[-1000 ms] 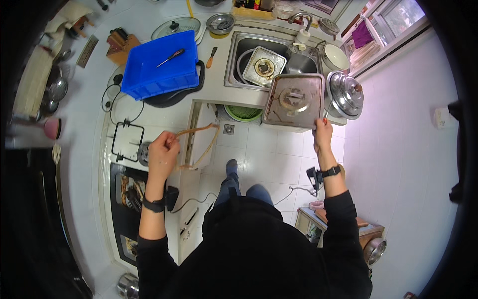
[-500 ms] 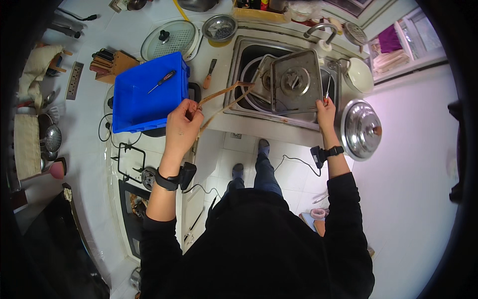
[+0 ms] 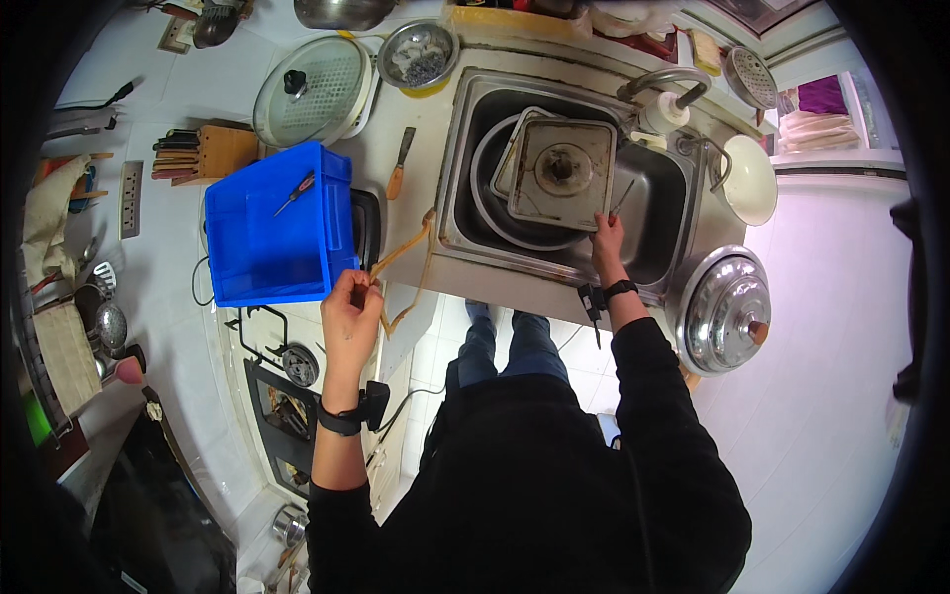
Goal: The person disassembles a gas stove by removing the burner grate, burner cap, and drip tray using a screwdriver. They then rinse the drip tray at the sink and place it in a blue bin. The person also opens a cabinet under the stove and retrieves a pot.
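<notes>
My left hand (image 3: pixel 352 297) is closed on a thin, bent brown strip (image 3: pixel 401 254), which loops out to the right over the counter's front edge. In my closed right hand (image 3: pixel 608 241) is a slim screwdriver (image 3: pixel 622 195), its shaft pointing up and its handle mostly hidden by the fingers. The same hand meets the lower right corner of a stained square metal plate (image 3: pixel 534 195) with a dark round centre. Beneath this plate lies a second, similar plate (image 3: pixel 502 181), above a round metal basin (image 3: pixel 482 168) in the left sink bowl.
A blue bin (image 3: pixel 262 243) holding another screwdriver (image 3: pixel 295 193) stands left. On the counter lies a wooden-handled scraper (image 3: pixel 401 163). A knife block (image 3: pixel 223 150), a glass lid (image 3: pixel 315 94) and a steel bowl (image 3: pixel 419 54) are behind. The faucet (image 3: pixel 665 84) and a large steel lid (image 3: pixel 727 312) are right.
My right hand has moved left and down with the screwdriver; the square plate now sits lower over the basin. My left hand has dropped nearer to me, still holding the strip. The view has shifted.
</notes>
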`<state>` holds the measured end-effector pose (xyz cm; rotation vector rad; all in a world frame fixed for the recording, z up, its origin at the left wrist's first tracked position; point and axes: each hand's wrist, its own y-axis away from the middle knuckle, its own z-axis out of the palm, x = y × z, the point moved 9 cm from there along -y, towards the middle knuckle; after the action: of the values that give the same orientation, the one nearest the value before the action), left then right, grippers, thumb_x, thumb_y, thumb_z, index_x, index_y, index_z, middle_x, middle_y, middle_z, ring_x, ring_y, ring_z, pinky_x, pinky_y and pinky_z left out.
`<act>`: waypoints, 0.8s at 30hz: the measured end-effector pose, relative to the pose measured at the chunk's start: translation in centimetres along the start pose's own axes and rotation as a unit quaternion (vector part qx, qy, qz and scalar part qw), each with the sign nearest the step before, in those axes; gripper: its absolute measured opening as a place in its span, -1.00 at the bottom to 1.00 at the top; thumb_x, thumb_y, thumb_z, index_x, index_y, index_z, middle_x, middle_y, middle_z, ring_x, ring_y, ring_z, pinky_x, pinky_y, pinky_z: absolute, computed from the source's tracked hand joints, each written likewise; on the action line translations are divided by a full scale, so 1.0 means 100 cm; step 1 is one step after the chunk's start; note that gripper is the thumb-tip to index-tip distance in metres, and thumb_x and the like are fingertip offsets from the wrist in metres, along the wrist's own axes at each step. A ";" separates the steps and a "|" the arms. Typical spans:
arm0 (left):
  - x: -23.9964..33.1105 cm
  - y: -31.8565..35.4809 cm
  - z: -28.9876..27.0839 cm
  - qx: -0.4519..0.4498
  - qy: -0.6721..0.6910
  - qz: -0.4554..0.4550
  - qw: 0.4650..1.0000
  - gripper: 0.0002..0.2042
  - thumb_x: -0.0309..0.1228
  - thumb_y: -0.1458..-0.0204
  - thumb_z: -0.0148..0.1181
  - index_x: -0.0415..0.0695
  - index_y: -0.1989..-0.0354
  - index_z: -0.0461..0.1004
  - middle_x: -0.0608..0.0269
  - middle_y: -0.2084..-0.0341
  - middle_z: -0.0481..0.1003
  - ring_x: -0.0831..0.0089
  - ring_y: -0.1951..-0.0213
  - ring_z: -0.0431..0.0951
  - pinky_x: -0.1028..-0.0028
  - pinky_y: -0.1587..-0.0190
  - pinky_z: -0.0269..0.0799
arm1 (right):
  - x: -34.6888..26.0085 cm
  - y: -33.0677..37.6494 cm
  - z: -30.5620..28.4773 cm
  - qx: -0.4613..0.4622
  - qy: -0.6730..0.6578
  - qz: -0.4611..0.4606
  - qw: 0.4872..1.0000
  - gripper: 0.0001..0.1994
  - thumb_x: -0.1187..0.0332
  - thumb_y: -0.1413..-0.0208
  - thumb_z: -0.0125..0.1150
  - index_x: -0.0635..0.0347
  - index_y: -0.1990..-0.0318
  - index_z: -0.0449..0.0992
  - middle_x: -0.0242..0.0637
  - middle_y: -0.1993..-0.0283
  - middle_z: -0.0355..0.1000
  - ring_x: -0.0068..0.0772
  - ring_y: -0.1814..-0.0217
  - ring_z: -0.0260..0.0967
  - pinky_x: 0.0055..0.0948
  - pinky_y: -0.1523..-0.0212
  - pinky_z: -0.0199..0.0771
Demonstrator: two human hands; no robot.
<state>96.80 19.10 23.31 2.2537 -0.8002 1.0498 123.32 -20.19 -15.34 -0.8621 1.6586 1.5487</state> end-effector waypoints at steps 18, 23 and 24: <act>0.001 -0.012 -0.008 0.025 0.008 -0.026 0.999 -0.94 -0.55 -0.13 0.17 -0.25 0.30 0.43 0.40 0.55 0.41 0.69 0.47 0.33 0.59 0.38 0.29 | 0.008 0.001 -0.024 0.068 0.386 -0.051 0.919 -0.50 0.06 -0.13 0.35 0.35 0.05 0.41 0.06 0.15 0.52 0.10 0.09 0.50 -0.10 0.03 0.46; 0.032 -0.022 -0.037 0.085 0.058 0.041 0.994 -0.95 -0.58 -0.15 0.17 -0.24 0.28 0.43 0.43 0.52 0.41 0.72 0.46 0.33 0.64 0.36 0.29 | 0.004 0.017 -0.043 0.069 0.203 -0.031 0.976 -0.66 0.16 -0.27 0.17 0.30 0.06 0.42 -0.12 0.22 0.48 -0.17 0.23 0.45 -0.23 0.11 0.45; 0.036 -0.021 -0.038 0.084 0.035 0.049 0.995 -0.95 -0.58 -0.15 0.18 -0.24 0.27 0.43 0.43 0.52 0.41 0.72 0.47 0.33 0.63 0.37 0.29 | -0.001 0.026 -0.045 0.059 0.207 -0.056 0.975 -0.74 0.25 -0.28 0.16 0.26 0.05 0.43 -0.23 0.24 0.46 -0.37 0.25 0.39 -0.36 0.16 0.43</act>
<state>98.30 22.00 27.86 2.3203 -0.8278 1.2777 120.97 -24.54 -13.73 -1.2551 1.9289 1.2363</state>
